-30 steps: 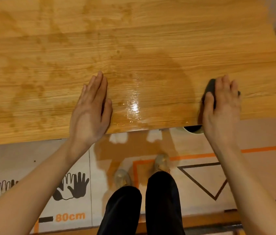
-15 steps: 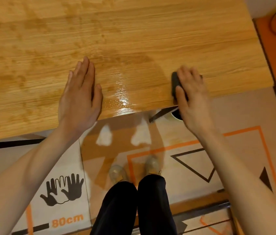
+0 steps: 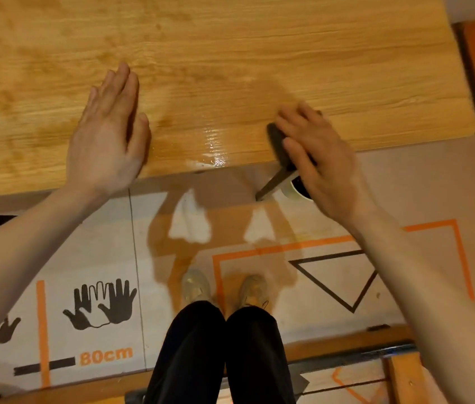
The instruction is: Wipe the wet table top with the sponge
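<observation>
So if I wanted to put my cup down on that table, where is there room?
The far half of the table beyond both hands is bare, though damp-stained. The near edge is crowded: left hand flat, a wet glossy patch, then the right hand on the sponge.

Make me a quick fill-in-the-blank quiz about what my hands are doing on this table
1. The right hand presses a dark ____ near the table's front edge.
2. The left hand lies ____ on the wooden table.
3. The shiny wet patch sits ____ the two hands.

Missing words: sponge; flat; between
</observation>
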`<state>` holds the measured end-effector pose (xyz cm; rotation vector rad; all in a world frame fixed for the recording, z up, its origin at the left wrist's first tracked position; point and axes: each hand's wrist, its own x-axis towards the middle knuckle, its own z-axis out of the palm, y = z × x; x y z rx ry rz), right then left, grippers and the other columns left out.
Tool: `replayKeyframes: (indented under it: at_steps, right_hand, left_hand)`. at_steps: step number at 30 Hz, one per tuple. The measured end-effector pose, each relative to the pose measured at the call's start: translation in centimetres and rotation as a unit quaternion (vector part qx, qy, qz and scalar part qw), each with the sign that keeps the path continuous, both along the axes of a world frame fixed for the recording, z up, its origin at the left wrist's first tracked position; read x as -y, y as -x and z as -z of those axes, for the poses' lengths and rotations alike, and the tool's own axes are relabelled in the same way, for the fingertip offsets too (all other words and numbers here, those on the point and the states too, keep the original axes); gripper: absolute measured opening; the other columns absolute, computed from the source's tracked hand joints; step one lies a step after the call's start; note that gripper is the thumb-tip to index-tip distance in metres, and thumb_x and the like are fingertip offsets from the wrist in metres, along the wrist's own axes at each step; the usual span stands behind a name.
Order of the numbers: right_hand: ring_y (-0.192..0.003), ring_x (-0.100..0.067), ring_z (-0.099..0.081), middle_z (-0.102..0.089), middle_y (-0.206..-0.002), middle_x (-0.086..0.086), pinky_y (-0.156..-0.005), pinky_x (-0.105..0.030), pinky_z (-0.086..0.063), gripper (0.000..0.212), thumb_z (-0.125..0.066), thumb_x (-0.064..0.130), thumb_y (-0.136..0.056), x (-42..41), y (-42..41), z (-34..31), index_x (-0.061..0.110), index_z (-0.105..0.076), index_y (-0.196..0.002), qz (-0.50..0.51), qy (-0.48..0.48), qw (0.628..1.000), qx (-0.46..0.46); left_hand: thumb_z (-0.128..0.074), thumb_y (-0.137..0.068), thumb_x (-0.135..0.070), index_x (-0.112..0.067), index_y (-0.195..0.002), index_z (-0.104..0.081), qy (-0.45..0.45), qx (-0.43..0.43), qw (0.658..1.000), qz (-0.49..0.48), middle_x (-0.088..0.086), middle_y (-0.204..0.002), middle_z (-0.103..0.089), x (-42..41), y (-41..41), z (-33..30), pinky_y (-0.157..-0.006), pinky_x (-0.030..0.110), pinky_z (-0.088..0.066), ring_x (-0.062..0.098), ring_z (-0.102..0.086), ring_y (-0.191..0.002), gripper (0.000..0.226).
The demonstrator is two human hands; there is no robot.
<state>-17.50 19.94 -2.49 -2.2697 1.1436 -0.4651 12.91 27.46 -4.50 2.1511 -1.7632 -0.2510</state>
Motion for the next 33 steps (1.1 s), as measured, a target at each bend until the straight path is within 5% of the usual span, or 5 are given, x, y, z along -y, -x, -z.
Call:
replayKeyframes:
  at_steps: [4, 15, 20, 27, 33]
  right_hand:
    - [-0.15, -0.019, -0.015, -0.03, -0.157, -0.003, -0.123, -0.042, -0.01, 0.046, -0.039, 0.023, -0.104, 0.4, 5.3, -0.1, 0.012, -0.037, -0.148, 0.033, -0.005, 0.999, -0.012]
    - [-0.14, -0.032, -0.038, -0.047, -0.145, -0.014, -0.115, -0.052, -0.03, 0.039, -0.055, 0.008, -0.099, 0.0, 2.3, 2.9, 0.003, -0.051, -0.137, -0.157, 0.174, 0.972, 0.017]
    - [-0.143, -0.04, -0.027, -0.036, -0.15, -0.022, -0.117, -0.056, -0.023, 0.044, -0.047, 0.019, -0.103, 0.9, 6.7, 3.2, -0.002, -0.042, -0.142, -0.039, 0.162, 0.986, -0.031]
    - [-0.139, -0.039, -0.036, -0.046, -0.145, -0.022, -0.12, -0.051, -0.02, 0.061, -0.07, -0.009, -0.081, -4.3, -5.2, 4.4, -0.003, -0.047, -0.138, -0.04, 0.206, 0.978, 0.018]
    - [-0.142, -0.032, -0.034, -0.043, -0.149, -0.014, -0.12, -0.044, -0.023, 0.047, -0.056, -0.004, -0.095, -4.9, -7.3, 3.9, 0.002, -0.046, -0.141, -0.142, 0.217, 0.966, 0.008]
  left_hand:
    - [-0.027, -0.107, -0.036, -0.009, -0.16, -0.024, 0.005, 0.005, 1.0, -0.006, 0.008, -0.169, -0.017, -0.2, 0.1, 0.1, -0.124, 0.022, 0.001, 0.02, -0.012, -0.157, 0.06]
    - [-0.027, -0.108, -0.033, -0.008, -0.16, -0.023, -0.004, 0.015, 1.0, -0.007, 0.008, -0.169, -0.017, -0.2, 0.5, -0.3, -0.124, 0.02, 0.0, 0.02, -0.012, -0.157, 0.058]
    - [-0.027, -0.107, -0.033, -0.008, -0.159, -0.025, 0.002, 0.017, 1.0, -0.008, 0.009, -0.168, -0.019, -0.2, 0.5, -0.2, -0.124, 0.021, -0.002, 0.021, -0.014, -0.156, 0.058]
    - [-0.028, -0.109, -0.033, -0.008, -0.159, -0.026, 0.006, 0.019, 1.0, -0.012, 0.007, -0.168, -0.021, -0.1, 0.2, 0.0, -0.127, 0.029, -0.007, 0.02, -0.016, -0.156, 0.056]
    - [-0.029, -0.109, -0.033, -0.009, -0.159, -0.026, 0.007, 0.005, 1.0, -0.011, 0.006, -0.168, -0.02, -0.1, 0.3, 0.0, -0.128, 0.029, -0.006, 0.019, -0.015, -0.156, 0.056]
